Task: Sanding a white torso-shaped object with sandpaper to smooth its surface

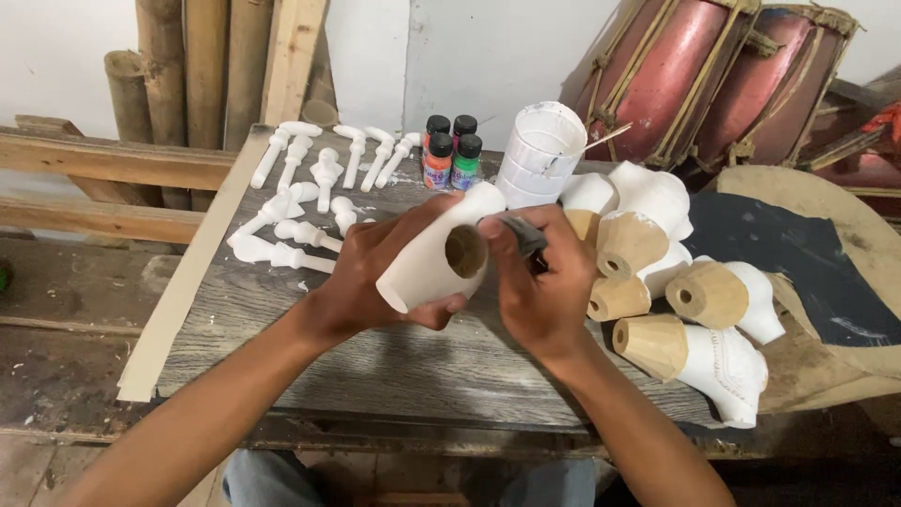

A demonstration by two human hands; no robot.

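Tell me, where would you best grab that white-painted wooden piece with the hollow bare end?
Probably around its rounded middle, coming from the left, as the left hand does now. The white-painted wooden piece lies tilted, its hollow end facing the right hand, so a side grip leaves that end free.

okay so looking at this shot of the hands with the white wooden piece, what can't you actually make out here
Head view only:
- The dark tool in the right hand: fingers cover most of it, so its kind is unclear.
- Far side of the white wooden piece: hidden by the left hand.
- Contents of the white tub: the rim faces away.
- The red drums: cut off by the top edge.
- Paint bottle labels: too small.
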